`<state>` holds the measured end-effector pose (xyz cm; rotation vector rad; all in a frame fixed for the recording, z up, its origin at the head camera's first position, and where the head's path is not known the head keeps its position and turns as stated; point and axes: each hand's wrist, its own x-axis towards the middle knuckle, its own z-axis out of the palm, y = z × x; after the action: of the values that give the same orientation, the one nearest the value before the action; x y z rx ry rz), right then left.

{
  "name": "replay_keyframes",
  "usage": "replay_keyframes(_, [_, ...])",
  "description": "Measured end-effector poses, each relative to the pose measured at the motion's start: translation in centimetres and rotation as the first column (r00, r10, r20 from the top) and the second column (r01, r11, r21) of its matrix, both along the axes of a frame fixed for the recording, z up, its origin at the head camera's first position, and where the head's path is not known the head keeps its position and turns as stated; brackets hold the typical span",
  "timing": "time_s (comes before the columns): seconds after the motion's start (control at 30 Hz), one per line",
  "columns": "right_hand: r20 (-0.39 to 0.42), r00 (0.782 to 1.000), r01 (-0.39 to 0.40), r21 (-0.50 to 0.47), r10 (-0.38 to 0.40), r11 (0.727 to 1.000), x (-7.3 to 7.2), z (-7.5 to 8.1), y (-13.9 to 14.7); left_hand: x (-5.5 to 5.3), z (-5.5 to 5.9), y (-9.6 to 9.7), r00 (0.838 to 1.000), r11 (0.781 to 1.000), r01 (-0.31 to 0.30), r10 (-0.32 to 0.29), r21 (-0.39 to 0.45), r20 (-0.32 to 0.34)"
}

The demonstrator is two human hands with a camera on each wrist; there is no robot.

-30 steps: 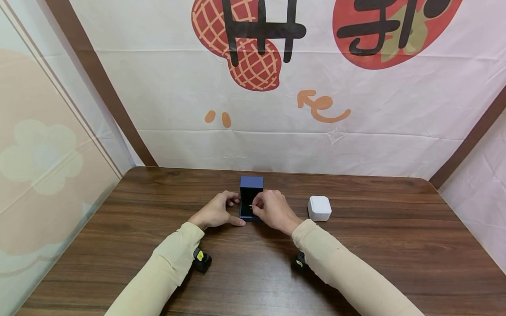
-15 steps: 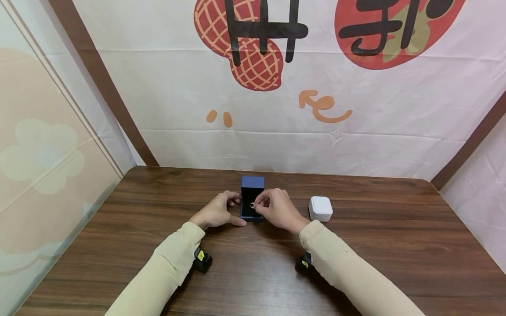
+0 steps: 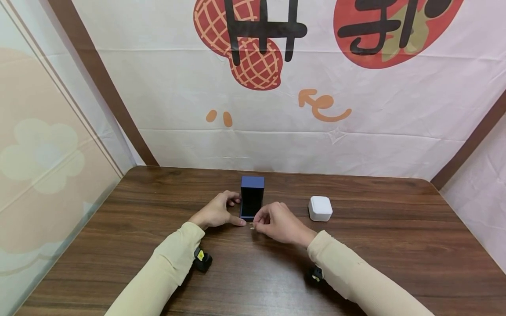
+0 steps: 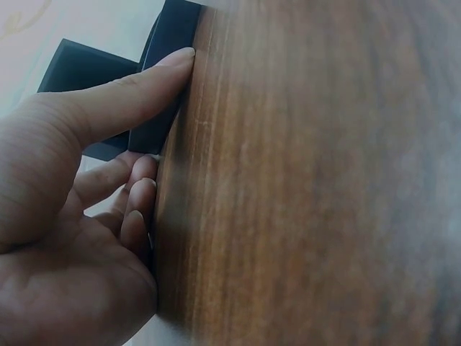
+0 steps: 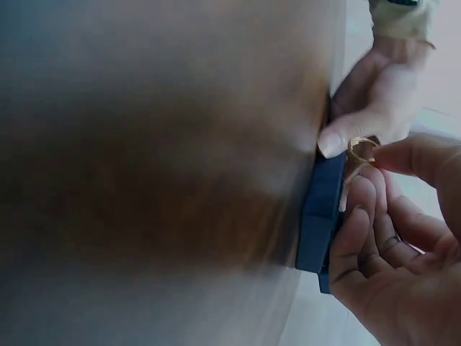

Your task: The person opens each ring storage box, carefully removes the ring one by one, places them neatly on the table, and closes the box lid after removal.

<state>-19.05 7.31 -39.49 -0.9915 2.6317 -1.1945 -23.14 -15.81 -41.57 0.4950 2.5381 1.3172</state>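
A blue ring box (image 3: 253,181) stands with its lid raised on the wooden table, its dark inside facing me. My left hand (image 3: 216,212) grips the base from the left; in the left wrist view the thumb (image 4: 137,101) lies along the box's front and the other fingers curl beside it. Just in front of the box, my right hand (image 3: 280,224) pinches a thin gold ring (image 5: 362,150) between thumb and forefinger. In the right wrist view the ring shows as an open loop near the left thumb. The right hand's fingers hide part of the box there.
A small white box (image 3: 320,208) with rounded corners sits on the table (image 3: 387,237) to the right of the ring box. Behind the table's far edge hangs a printed white cloth (image 3: 253,145). Dark wrist cameras are worn under both sleeves.
The right hand has drawn the gold ring out of the box's inside toward me, to a spot in front of its base. The left hand has stayed on the box.
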Motion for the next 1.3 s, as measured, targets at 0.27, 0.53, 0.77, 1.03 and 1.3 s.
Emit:
replay_keyframes(0.27, [0.056, 0.997, -0.064, 0.053, 0.061, 0.997, 0.7, -0.5, -0.3, 0.1, 0.1, 0.1, 1.0, 1.0, -0.016, 0.016, -0.024, 0.013])
replay_keyframes(0.53, [0.029, 0.998, -0.063, 0.099, 0.06, 0.993, 0.8, -0.8, -0.6, 0.2, 0.2, 0.1, 1.0, 1.0, -0.019, 0.02, -0.021, 0.021])
replay_keyframes(0.77, [0.021, 0.998, -0.066, 0.115, 0.064, 0.991, 0.9, -0.9, -0.7, 0.1, 0.1, 0.0, 1.0, 0.999, -0.018, 0.019, -0.028, 0.015])
replay_keyframes(1.03, [0.03, 0.998, -0.066, 0.11, 0.063, 0.992, 0.9, -1.2, -1.0, 0.1, 0.2, -0.1, 1.0, 1.0, -0.014, 0.014, -0.025, 0.006])
replay_keyframes(1.3, [0.019, 0.999, -0.052, 0.073, 0.051, 0.996, 0.8, -1.0, -1.0, 0.0, 0.1, -0.1, 1.0, 1.0, -0.006, 0.006, -0.024, -0.001])
